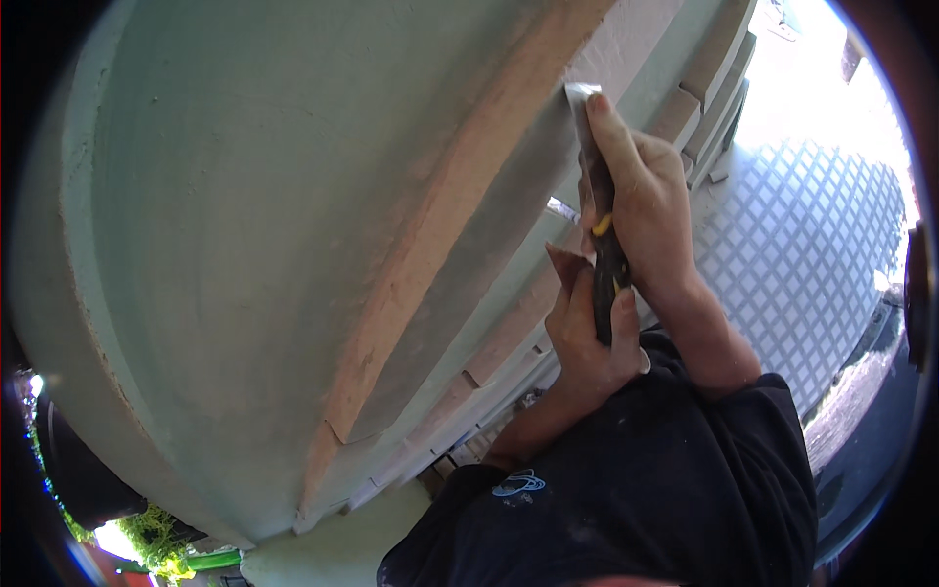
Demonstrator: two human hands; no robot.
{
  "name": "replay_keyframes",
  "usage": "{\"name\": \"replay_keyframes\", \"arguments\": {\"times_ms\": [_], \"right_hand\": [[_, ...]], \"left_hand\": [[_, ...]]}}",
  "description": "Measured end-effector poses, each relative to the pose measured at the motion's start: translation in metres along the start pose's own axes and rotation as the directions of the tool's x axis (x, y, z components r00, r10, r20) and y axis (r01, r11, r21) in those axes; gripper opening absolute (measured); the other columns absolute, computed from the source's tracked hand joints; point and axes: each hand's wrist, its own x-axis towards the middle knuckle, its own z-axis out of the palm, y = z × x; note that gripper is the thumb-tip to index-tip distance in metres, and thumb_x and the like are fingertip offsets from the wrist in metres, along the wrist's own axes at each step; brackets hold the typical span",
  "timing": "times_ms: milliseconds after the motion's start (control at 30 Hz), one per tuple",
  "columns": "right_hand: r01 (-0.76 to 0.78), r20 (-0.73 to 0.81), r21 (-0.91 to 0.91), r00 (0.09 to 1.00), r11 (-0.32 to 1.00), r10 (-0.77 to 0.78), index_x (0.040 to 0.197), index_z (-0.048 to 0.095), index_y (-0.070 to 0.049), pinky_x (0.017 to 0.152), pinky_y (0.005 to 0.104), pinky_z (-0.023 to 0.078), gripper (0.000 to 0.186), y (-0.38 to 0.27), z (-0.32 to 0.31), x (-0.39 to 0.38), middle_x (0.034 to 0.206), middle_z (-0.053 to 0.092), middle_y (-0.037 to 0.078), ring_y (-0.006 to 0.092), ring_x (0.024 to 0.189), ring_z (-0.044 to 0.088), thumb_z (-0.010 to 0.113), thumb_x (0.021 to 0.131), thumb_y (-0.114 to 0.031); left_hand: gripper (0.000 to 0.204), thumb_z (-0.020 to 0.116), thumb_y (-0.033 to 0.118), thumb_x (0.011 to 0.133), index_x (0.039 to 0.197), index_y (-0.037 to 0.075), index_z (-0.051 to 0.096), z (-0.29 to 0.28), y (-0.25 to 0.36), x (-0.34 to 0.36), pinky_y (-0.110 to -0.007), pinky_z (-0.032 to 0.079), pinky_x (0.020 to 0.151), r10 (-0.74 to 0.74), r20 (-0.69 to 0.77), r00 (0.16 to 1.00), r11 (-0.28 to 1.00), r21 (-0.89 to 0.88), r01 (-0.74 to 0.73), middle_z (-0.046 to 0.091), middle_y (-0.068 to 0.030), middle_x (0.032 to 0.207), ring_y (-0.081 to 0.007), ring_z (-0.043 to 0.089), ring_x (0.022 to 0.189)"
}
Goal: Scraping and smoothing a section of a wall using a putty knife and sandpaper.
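Observation:
Both my hands are on a chisel-like tool (596, 176) with a flat metal blade and a black and yellow handle. My right hand (650, 201) is closed round the blade, thumb lying along it near the bright tip. Below it, my left hand (592, 328) grips the handle. A small brown, pointed piece (567, 264), perhaps folded sandpaper, sticks out by the left fingers. The blade's tip is at or close to a pinkish-brown raised band (421, 245) on a grey-green surface (245, 196); I cannot tell whether they touch.
Stepped ledges (675, 117) run along the surface beyond my hands. On the right lies a pale floor with a diamond pattern (812, 245) and a dark curved object (871, 440). Green plants (156, 538) show at the lower left.

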Motion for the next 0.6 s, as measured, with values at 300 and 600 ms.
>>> {"name": "replay_keyframes", "arguments": {"times_ms": [300, 600], "right_hand": [[0.013, 0.012, -0.011, 1.000, 1.000, -0.013, 0.062, 0.059, -0.003, 0.037, 0.0229, 0.037, 0.060, 0.002, 0.000, 0.002, 0.048, 0.050, 0.000, 0.0067, 0.040, 0.049, 0.055, 0.101, -0.049], [0.008, -0.043, -0.108, 0.999, 0.994, -0.013, 0.059, 0.054, -0.006, 0.034, 0.0216, 0.035, 0.060, -0.009, 0.006, 0.004, 0.045, 0.049, 0.001, 0.0089, 0.034, 0.046, 0.053, 0.101, -0.048]], "left_hand": [[0.039, 0.060, 0.024, 0.095, 0.110, -0.011, 0.055, 0.000, 0.004, -0.001, -0.049, 0.051, 0.071, -0.028, 0.075, 0.997, 0.998, -0.053, 0.032, 0.059, -0.0332, 0.095, -0.0508, 0.063, 0.079], [0.039, 0.061, 0.021, 0.094, 0.116, -0.011, 0.055, 0.002, -0.001, 0.009, -0.048, 0.052, 0.071, 0.140, 0.024, 0.990, 0.985, 0.097, -0.142, 0.060, -0.0337, 0.099, -0.0505, 0.064, 0.083]]}}
